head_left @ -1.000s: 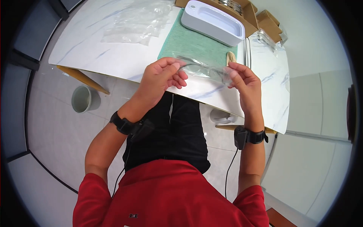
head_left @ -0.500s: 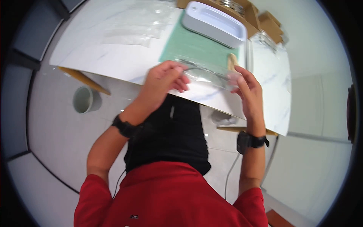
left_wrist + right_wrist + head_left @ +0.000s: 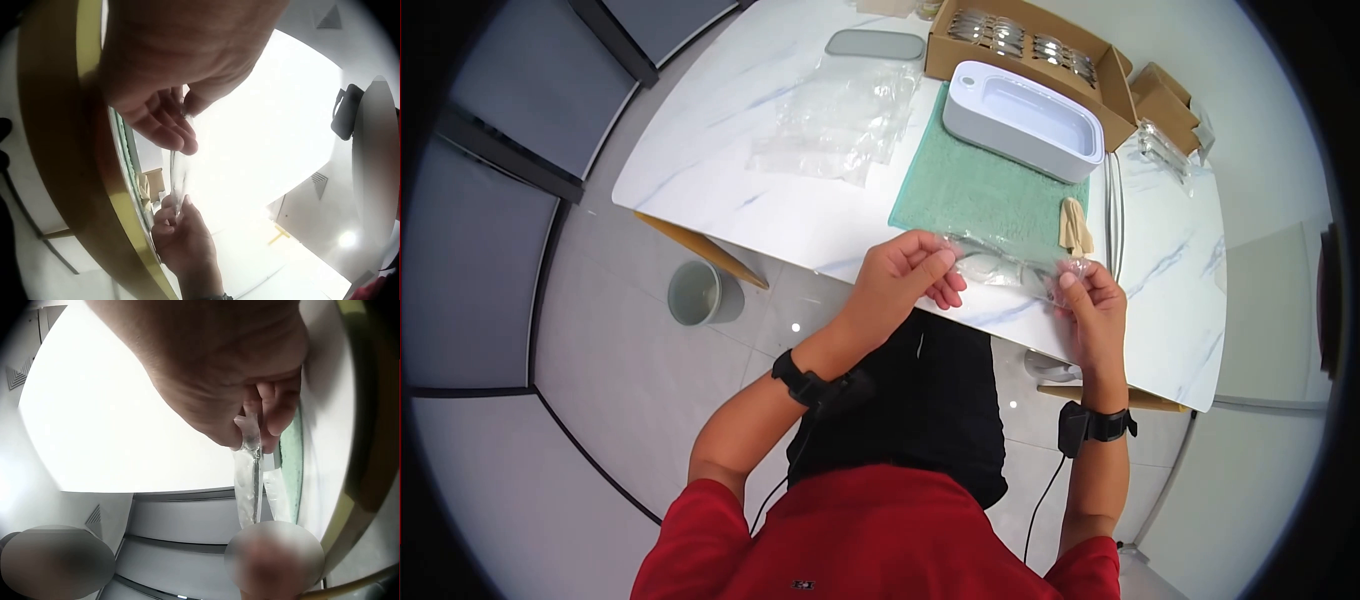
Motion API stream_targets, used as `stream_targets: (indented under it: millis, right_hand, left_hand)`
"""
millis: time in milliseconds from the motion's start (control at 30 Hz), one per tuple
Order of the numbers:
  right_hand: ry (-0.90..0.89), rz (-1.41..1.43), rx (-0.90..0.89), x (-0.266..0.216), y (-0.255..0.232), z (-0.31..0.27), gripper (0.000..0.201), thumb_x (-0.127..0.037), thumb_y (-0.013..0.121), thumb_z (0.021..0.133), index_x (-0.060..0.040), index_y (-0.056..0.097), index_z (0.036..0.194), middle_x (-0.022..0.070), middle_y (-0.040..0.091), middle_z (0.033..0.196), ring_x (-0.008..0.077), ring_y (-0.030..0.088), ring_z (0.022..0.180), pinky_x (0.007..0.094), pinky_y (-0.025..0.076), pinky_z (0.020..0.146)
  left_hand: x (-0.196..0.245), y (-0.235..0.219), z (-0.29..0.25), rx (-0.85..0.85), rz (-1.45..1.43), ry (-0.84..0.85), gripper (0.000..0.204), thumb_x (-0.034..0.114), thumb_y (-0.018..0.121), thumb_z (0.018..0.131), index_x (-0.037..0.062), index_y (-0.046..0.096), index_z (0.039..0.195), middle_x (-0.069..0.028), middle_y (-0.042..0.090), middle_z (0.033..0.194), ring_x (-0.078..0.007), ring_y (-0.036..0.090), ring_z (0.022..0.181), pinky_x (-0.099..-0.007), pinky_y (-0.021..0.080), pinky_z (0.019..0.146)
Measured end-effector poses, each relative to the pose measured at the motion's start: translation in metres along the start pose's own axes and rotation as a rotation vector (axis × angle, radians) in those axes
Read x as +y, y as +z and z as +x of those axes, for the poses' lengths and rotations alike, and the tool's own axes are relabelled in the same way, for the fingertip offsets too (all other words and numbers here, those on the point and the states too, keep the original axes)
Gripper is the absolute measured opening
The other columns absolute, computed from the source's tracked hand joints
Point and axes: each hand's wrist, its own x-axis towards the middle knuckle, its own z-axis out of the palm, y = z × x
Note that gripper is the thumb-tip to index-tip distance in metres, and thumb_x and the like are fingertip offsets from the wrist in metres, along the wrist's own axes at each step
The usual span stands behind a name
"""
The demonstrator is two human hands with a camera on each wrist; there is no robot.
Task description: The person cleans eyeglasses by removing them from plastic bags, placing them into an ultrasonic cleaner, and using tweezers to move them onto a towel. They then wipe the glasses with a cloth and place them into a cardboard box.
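Note:
A clear plastic bag (image 3: 1003,270) is stretched between my two hands just over the table's front edge, with what looks like a dark-rimmed pair of glasses inside. My left hand (image 3: 908,275) pinches one end between thumb and index finger, its other fingers loosely bent. At the opposite end, my right hand (image 3: 1098,310) pinches the plastic between thumb and fingers. Seen edge-on in the right wrist view, the bag (image 3: 249,481) hangs as a narrow strip. Behind the bag lies a green cloth (image 3: 970,190), with a white oblong basin (image 3: 1025,150) standing on it.
Flat clear bags (image 3: 825,125) lie at the left beside a grey oblong lid (image 3: 875,44). A cardboard box (image 3: 1115,105) holding rows of glasses stands at the back. Beige pieces (image 3: 1074,228) lie near my right hand. On the floor stands a bin (image 3: 695,293).
The head view has shifted, so the table and both hands appear lower and farther right, and more of the box shows. Both hands keep their hold on the bag's ends.

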Motion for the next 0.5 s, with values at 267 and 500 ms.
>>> stream_targets:
  millis: [267, 500]
  right_hand:
    - [-0.022, 0.032, -0.103, 0.0, -0.001, -0.01, 0.035, 0.0, 0.075, 0.091, 0.0013, 0.064, 0.124, 0.0035, 0.07, 0.105, 0.0064, 0.063, 0.088, 0.021, 0.052, 0.073]
    - [-0.043, 0.091, -0.08, 0.007, -0.01, -0.011, 0.029, 0.001, 0.074, 0.093, 0.0005, 0.066, 0.121, 0.002, 0.07, 0.107, 0.0045, 0.062, 0.089, 0.0196, 0.052, 0.074]
  left_hand:
    - [-0.002, 0.004, 0.002, 0.078, 0.017, -0.04, 0.02, 0.015, 0.057, 0.107, -0.001, 0.065, 0.115, -0.011, 0.071, 0.089, -0.0183, 0.069, 0.075, -0.0308, 0.057, 0.07]
    - [0.005, 0.011, 0.001, 0.101, 0.101, -0.085, 0.019, 0.016, 0.055, 0.108, -0.0003, 0.065, 0.112, -0.0112, 0.071, 0.088, -0.0186, 0.068, 0.073, -0.0317, 0.056, 0.07]
